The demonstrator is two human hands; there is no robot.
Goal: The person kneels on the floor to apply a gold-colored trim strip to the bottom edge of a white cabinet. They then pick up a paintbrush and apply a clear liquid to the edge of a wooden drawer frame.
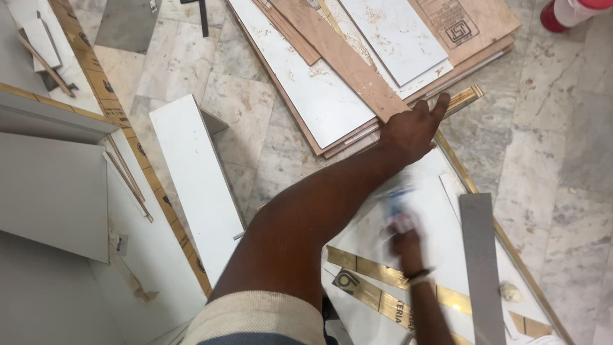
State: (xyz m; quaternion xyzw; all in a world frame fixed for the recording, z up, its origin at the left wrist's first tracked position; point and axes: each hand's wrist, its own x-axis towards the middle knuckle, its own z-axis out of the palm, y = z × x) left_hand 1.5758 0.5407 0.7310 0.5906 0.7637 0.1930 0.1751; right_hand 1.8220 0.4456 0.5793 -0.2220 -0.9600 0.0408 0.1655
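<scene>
Left hand [408,131]: arm stretched forward, fingers loosely spread, gripping nothing, fingertips touching a gold-edged strip [461,99] beside the stacked plywood boards [345,61]. Right hand [401,231]: motion-blurred, closed around a small whitish object [394,203], identity unclear, over a white laminate sheet [434,255]. Grey straightedge [480,268] lies just right of it.

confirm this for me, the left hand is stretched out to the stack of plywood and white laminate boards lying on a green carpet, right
Not quite. The head view shows the left hand stretched out to the stack of plywood and white laminate boards, but the stack lies on a pale marble tile floor, not a green carpet.
</scene>
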